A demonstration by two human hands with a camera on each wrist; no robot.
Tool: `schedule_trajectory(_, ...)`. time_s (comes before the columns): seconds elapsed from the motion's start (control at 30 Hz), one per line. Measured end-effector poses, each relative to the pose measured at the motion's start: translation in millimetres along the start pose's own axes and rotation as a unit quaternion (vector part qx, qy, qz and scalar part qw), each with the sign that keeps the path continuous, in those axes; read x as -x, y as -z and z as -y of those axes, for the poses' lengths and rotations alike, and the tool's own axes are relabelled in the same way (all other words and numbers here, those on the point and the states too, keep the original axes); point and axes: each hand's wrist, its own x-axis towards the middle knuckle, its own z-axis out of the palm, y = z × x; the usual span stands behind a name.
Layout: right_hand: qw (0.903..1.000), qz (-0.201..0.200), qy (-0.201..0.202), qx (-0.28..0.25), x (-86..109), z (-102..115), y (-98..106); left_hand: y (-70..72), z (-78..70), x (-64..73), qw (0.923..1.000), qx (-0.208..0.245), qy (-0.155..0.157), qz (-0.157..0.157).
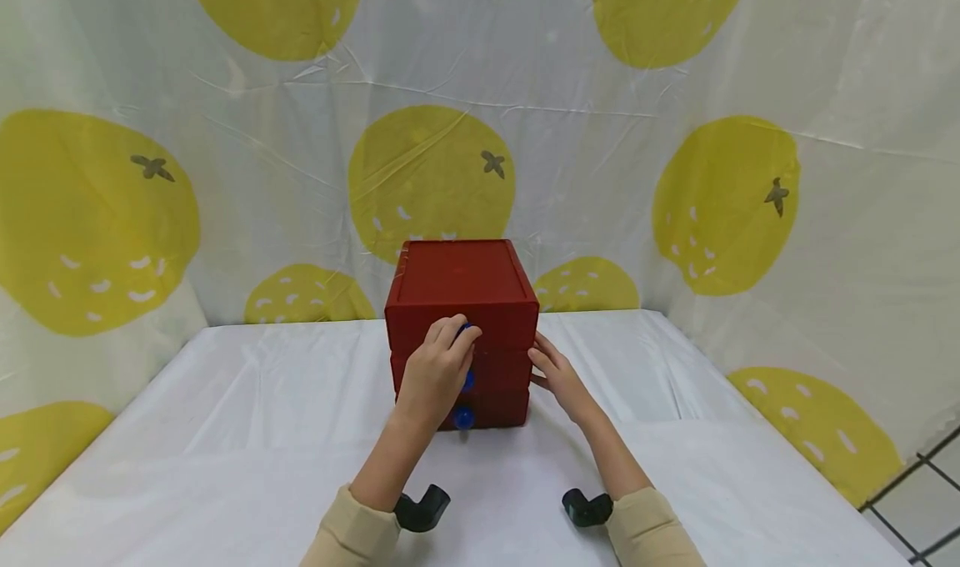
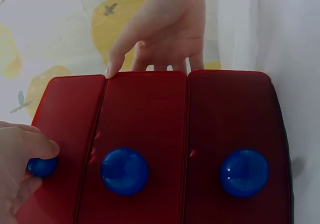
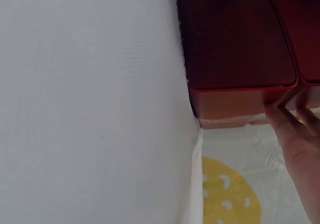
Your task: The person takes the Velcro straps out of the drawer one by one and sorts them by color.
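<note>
A red three-drawer unit (image 1: 461, 271) stands on the table, each drawer front carrying a round blue knob. My left hand (image 1: 435, 375) pinches the top drawer's knob (image 2: 42, 167) between thumb and fingers. Below it, the middle knob (image 2: 124, 171) and bottom knob (image 2: 244, 173) are untouched. My right hand (image 1: 558, 379) rests against the unit's right side with extended fingers, its thumb at the seam between the top and middle drawers. In the right wrist view, its fingers (image 3: 282, 124) lie along the side wall. All three drawer fronts look roughly level with one another.
A white cloth (image 1: 285, 434) covers the table. Behind it hangs a pale curtain (image 1: 570, 167) printed with yellow fruit. A black bent tube (image 1: 422, 509) shows beside the left wrist, and a similar black tube (image 1: 587, 507) beside the right. A dark grid (image 1: 918, 500) appears at the lower right.
</note>
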Motion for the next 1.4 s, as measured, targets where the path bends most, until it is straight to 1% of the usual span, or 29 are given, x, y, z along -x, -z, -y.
schedule_trajectory(0.37, 1.0000, -0.001, 0.003, -0.003, -0.8, 0, 3, 2.4, 0.8, -2.8, 0.9996, -0.012, -0.025, 0.000)
schedule_trajectory(0.6, 0.9999, 0.008, 0.007, -0.011, -0.7, -1, 3, 6.7, -0.3, -2.5, 0.9997, -0.009, -0.023, 0.007)
schedule_trajectory(0.83, 0.9999, 0.001, -0.003, -0.011, 0.5, -2, 1, 12.3, -2.4, -1.5, 0.9996, 0.000, -0.023, 0.018)
schedule_trajectory(1.2, 0.9999, 0.003, -0.015, -0.006, 0.4, -3, -3, 19.1, -3.0, 1.3, 0.9993, 0.005, -0.017, 0.032)
schedule_trajectory(1.4, 0.9998, 0.000, -0.017, -0.008, 1.7, -1, -4, 20.9, -4.4, 1.1, 0.9993, 0.012, -0.014, 0.032)
